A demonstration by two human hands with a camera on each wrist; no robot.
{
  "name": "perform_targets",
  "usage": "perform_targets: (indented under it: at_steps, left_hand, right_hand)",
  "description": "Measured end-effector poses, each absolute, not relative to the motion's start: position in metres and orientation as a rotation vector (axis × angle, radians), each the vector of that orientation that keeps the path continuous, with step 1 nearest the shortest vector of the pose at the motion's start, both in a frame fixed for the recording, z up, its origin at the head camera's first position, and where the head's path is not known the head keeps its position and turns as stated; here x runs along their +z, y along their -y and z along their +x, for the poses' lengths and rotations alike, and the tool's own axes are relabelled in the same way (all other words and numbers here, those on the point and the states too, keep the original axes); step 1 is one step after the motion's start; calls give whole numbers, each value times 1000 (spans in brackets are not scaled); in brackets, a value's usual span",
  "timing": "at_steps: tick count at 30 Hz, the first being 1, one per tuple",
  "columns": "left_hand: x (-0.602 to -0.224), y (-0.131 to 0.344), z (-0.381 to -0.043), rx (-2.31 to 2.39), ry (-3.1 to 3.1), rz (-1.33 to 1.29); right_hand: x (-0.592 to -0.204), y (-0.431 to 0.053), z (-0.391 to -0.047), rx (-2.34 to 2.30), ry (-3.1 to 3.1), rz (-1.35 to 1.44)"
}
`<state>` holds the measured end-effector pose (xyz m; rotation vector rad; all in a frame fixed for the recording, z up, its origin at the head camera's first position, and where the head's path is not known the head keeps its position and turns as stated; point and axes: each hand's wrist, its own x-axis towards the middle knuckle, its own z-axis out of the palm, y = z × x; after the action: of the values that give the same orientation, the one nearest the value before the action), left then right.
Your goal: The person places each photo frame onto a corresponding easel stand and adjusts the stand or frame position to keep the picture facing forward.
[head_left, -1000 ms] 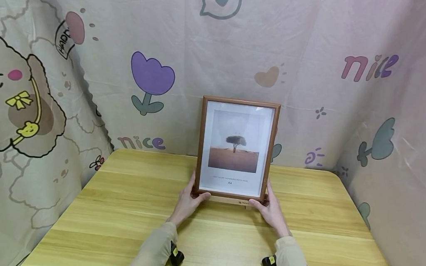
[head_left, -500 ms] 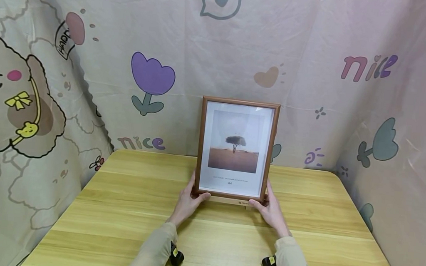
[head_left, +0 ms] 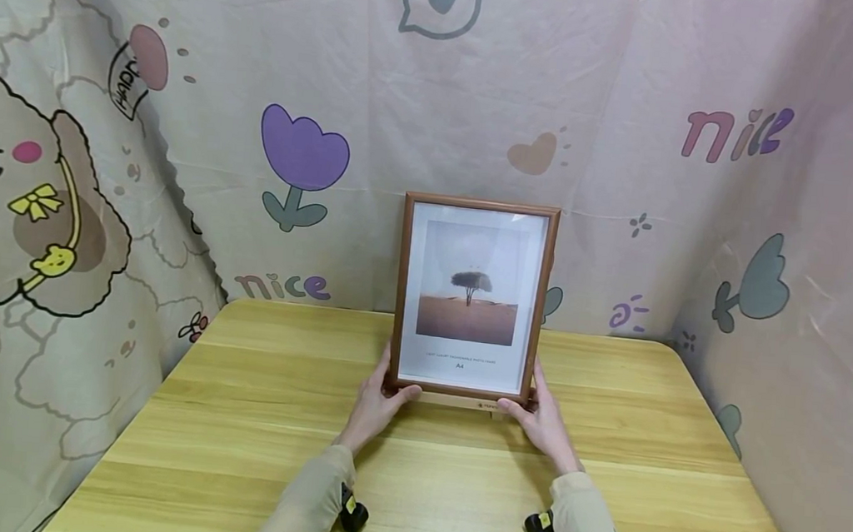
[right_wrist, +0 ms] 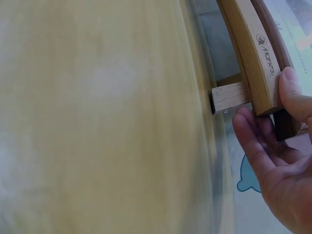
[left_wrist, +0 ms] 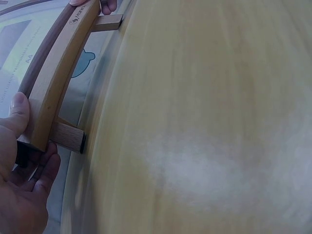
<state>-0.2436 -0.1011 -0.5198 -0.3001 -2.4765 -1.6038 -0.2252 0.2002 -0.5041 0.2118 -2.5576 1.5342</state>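
Note:
A brown-rimmed picture frame (head_left: pixel 469 294) with a tree print stands upright, leaning slightly back, on the pale wooden ledge (head_left: pixel 453 401) of a small easel. My left hand (head_left: pixel 374 404) grips the frame's lower left corner, its thumb over the front. At the lower right corner my right hand (head_left: pixel 546 417) does the same. In the left wrist view the thumb lies against the frame's bottom edge, and the fingers curl below the ledge (left_wrist: pixel 56 87). The right wrist view shows the other thumb beside lettering on the ledge (right_wrist: pixel 258 58). Most of the easel is hidden behind the frame.
The easel's short wooden feet (left_wrist: pixel 68 136) jut forward below the ledge. A wood-grain table (head_left: pixel 256 420) lies beneath, its back edge close to a printed cloth backdrop (head_left: pixel 600 255). More printed cloth hangs at both sides. Black wrist cameras (head_left: pixel 354 515) hang by the sleeves.

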Motion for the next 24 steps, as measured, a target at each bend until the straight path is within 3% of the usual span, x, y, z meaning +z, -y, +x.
perform_targets:
  at_steps: [24]
  left_hand:
    - [-507, 121, -233, -1578, 2637, -278]
  right_hand:
    - [-504, -214, -220, 1525, 2618, 222]
